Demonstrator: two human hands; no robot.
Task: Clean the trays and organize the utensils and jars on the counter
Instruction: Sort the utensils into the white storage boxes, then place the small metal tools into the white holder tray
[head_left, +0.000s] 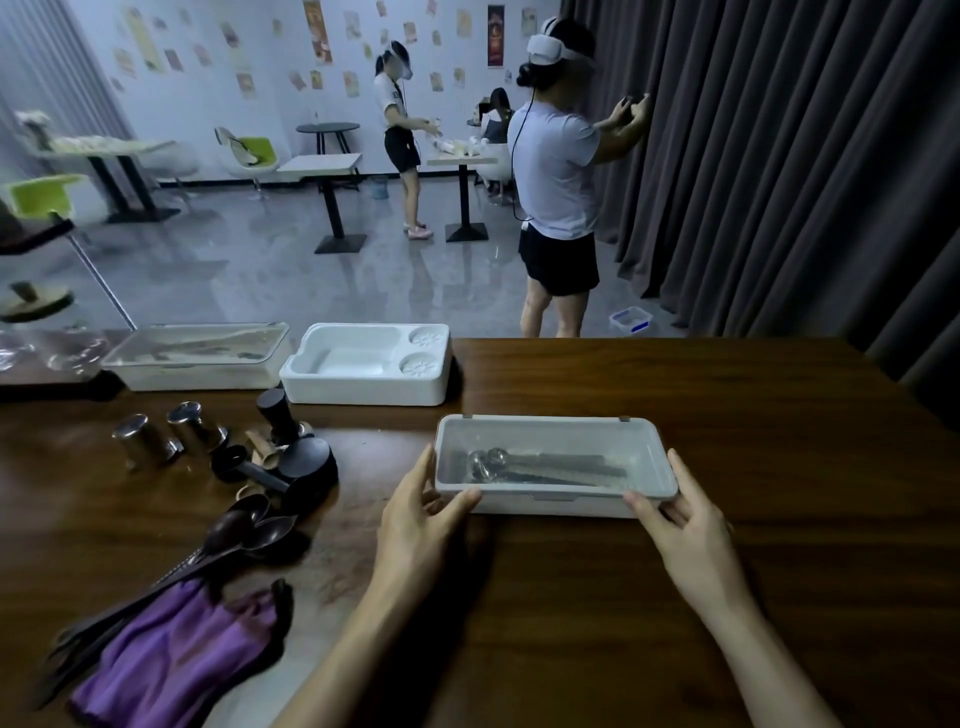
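Two hands frame a white lidded box (551, 507) at the middle of a dark wooden bench (571, 613). The left hand (415, 525) meets the box's near left corner, fingers straight along the side wall and thumb laid on the front rim. The right hand (685, 530) mirrors it at the near right corner, fingers equally straight, neither hand curled round anything. Through the box's cloudy lid, metal spoons (488, 462) lie with their bowls to the left.

Toward the far edge sits a white moulded tray (363, 394), and just left of it a second lidded box (197, 375). Near the left edge stand two metal jars (146, 441), beside a cluster of black round-topped pieces (306, 465). Dark spoons (244, 530) lie closer to the near left corner, their handles resting on a purple cloth (176, 654).
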